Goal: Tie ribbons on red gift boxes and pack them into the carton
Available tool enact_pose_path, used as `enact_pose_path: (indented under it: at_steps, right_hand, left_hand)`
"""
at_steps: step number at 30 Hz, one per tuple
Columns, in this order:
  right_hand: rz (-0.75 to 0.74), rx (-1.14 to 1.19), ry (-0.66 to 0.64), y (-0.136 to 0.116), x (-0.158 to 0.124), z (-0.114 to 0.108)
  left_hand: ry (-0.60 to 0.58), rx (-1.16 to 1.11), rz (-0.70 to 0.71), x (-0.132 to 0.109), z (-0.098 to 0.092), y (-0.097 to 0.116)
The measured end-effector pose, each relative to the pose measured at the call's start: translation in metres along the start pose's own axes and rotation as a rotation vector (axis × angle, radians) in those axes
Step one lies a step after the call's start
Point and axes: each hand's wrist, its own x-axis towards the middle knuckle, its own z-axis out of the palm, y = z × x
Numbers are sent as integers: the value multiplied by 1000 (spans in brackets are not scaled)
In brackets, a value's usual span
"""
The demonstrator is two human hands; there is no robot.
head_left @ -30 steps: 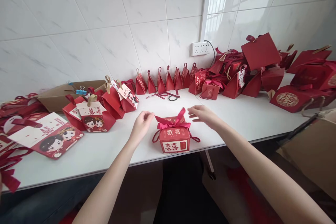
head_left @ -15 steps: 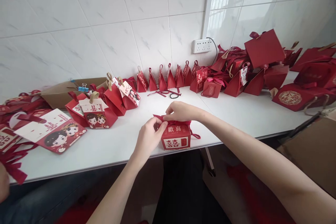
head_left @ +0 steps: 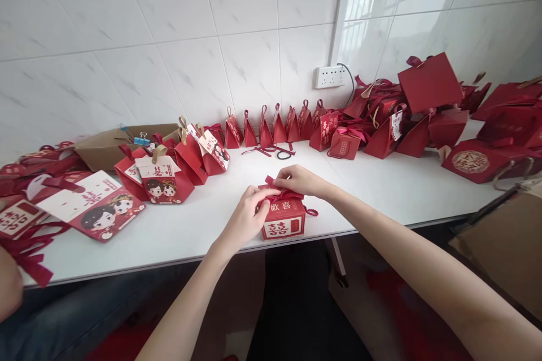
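A red gift box with white and gold lettering sits near the table's front edge. Across its top lies a dark red ribbon, and a twisted red cord sticks out at its right side. My left hand rests on the box's upper left, its fingers closed on the ribbon. Above the box my right hand pinches a ribbon end between thumb and fingers. Part of the ribbon is hidden under both hands.
Small red boxes line the tiled wall. Piled red boxes stand at right, below a power socket. Printed couple boxes and a cardboard tray are at left. A cardboard carton is at right; another person's arm shows at left.
My right hand has drawn slightly up and to the right with the ribbon end. My left fingers have shifted further over the ribbon on the box top. The view has tilted slightly.
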Motion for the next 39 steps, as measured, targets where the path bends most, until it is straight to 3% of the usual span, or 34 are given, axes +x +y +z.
enact_pose_path:
  at_steps: [6,9,12,17,21,29,32,36,39]
  right_hand:
    - [70,139,-4,14,-11,-23]
    - [135,214,-132,25,-20,-41]
    - [96,301,-228,33,-25,-50]
    - [23,420,-133,32,-14,-39]
    - [65,394,-77,31,3,-26]
    - [295,605,-233,37,16,-9]
    - [324,530,-209,39,17,-11]
    - [235,355,9,28,20,-18]
    - [115,164,-30,11,20,-18]
  left_hand:
    - [-65,70,79,3,-3,-5]
    - [-42,129,126,3,-3,-7]
    - [-19,152,152,2,-2,-8]
    - [-18,148,180,3,-4,-8]
    - [-33,137,226,2,-5,-7]
    - [-93,185,248,4,-6,-6]
    - [-102,190,255,4,-6,-7]
    - [-98,190,268,3,-7,-8]
    - [-105,200,264,4,-7,-7]
